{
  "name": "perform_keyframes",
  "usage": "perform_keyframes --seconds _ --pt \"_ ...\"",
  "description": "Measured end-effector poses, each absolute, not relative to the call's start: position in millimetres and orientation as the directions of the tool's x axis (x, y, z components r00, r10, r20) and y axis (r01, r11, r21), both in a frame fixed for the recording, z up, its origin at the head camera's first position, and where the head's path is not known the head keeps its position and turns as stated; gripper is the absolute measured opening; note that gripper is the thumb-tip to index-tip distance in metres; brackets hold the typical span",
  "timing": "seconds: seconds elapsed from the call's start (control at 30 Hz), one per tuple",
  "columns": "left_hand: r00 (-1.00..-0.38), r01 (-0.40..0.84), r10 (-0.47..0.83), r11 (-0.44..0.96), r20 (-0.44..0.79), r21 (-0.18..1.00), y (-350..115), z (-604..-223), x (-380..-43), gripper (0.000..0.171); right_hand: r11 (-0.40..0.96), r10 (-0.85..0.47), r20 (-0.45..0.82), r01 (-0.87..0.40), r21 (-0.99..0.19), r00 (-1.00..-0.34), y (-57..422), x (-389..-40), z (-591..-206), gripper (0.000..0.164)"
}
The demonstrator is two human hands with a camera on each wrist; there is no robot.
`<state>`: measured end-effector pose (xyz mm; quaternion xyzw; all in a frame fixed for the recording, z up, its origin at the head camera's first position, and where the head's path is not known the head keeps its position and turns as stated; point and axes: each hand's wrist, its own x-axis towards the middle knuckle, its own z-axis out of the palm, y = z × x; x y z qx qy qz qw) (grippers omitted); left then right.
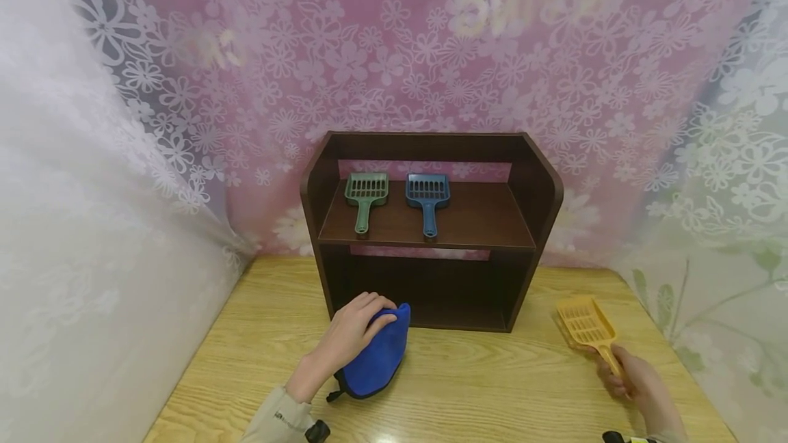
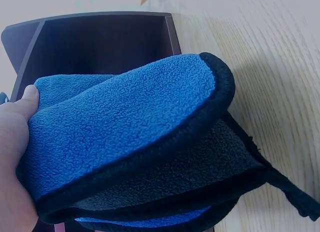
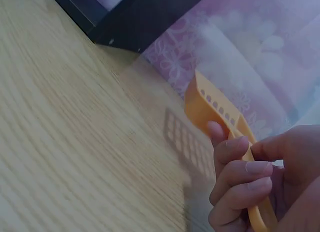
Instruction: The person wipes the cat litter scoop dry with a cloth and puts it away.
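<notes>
left grip (image 1: 349, 331) pinches blue cloth (image 1: 379, 355), lower centre of frame | right grip (image 1: 635, 380) holds yellow scoop (image 1: 589, 325) above bench (image 1: 480, 388), lower right

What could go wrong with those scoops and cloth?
The yellow scoop, lifted by its handle in the right hand, might slip onto the table. The blue cloth in the left hand has loose folds that could flop open. Bumping the shelf could shift the green scoop and blue scoop resting there.

3 scoops (image 1: 365, 202) (image 1: 428, 204) (image 1: 596, 342); 1 cloth (image 1: 378, 357); 1 shelf (image 1: 483, 217)
</notes>
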<state>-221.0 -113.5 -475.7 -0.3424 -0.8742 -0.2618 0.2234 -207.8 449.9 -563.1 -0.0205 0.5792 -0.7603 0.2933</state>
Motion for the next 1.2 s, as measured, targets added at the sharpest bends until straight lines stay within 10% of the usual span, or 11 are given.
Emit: perform_keyframes --seconds 0.37,0.77,1.2 --pt "-0.671 0.714 0.486 0.629 0.56 0.309 -111.4 -475.6 -221.3 0.015 -0.082 -0.453 -0.218 0.284 -0.955 -0.864 433.4 -190.2 -560.8 0.056" --pt "-0.672 0.711 0.482 0.633 0.562 0.307 -111.1 -474.7 -221.1 0.015 -0.215 -0.727 -0.185 0.476 -0.853 -0.662 403.7 -178.8 -575.3 0.068" --pt "-0.676 0.711 0.484 0.626 0.556 0.32 -111.8 -475.9 -220.4 0.015 -0.036 -0.64 -0.288 0.402 -0.915 -0.713 359.8 -170.2 -563.3 0.056"
